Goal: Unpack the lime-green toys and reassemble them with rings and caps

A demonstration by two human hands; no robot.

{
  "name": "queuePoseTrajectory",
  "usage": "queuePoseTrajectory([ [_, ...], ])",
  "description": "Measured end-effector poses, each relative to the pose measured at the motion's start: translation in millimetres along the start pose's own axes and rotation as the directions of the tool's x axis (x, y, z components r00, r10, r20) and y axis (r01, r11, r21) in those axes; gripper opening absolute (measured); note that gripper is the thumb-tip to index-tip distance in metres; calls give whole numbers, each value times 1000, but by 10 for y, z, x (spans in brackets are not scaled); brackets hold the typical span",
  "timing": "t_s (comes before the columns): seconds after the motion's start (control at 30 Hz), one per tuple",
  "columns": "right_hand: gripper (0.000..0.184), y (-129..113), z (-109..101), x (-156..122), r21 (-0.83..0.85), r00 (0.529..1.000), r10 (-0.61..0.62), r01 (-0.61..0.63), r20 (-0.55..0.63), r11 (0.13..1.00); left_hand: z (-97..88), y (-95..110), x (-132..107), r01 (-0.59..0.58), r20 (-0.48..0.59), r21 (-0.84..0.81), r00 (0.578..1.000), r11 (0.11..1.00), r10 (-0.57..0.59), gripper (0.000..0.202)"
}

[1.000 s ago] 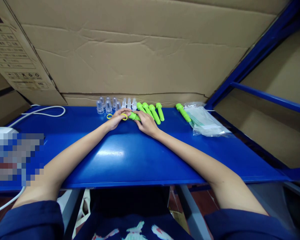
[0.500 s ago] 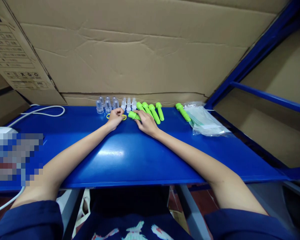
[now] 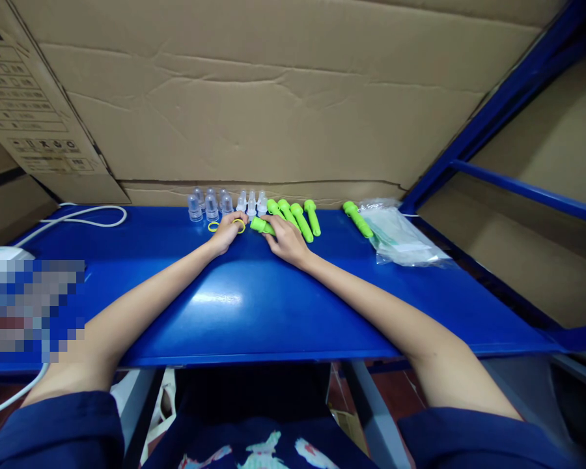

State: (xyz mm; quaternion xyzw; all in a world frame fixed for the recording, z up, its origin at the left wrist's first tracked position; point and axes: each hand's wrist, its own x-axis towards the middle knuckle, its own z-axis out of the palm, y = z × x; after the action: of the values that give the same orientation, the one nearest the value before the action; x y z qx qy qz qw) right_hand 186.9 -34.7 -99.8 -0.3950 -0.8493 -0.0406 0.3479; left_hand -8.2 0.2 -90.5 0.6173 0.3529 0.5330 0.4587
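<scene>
My left hand [image 3: 228, 233] is closed on a thin yellow ring [image 3: 242, 222], which stands tilted up at the fingertips. Another yellow ring [image 3: 213, 227] lies on the blue table just left of that hand, partly covered by it. My right hand [image 3: 289, 242] is wrapped round a bright green plastic tube [image 3: 260, 225], its wider end pointing left toward the held ring. Ring and tube are a small gap apart. Behind my right hand lie several similar green tubes [image 3: 312, 218] side by side, some partly hidden by the fingers.
Several clear plastic cups [image 3: 211, 207] and smaller translucent nozzle-like caps [image 3: 252, 204] stand at the back. On the right, a lone green tube [image 3: 357, 219] lies beside a clear plastic bag [image 3: 405, 238]. A white cable [image 3: 97, 210] loops at left; cardboard [image 3: 273, 117] walls the back.
My left hand has lifted the yellow ring off the table and tilted it up, its fingers shifting slightly right. My right hand and the green tube stay in place.
</scene>
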Motion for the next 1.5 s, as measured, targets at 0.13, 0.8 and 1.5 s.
queuePoseTrajectory([
  [0.13,37,5,1,-1,-2,1000,0,0,7,1000,19,23,-2,-6,24,-103,1000,995,8,9],
  [0.8,38,-23,-22,1,-8,999,22,-22,27,1000,18,39,11,132,-89,-303,982,944,-166,19],
  [1.5,37,-9,-7,5,20,1000,5,-6,18,1000,51,54,-37,118,-49,-26,992,993,-120,21],
])
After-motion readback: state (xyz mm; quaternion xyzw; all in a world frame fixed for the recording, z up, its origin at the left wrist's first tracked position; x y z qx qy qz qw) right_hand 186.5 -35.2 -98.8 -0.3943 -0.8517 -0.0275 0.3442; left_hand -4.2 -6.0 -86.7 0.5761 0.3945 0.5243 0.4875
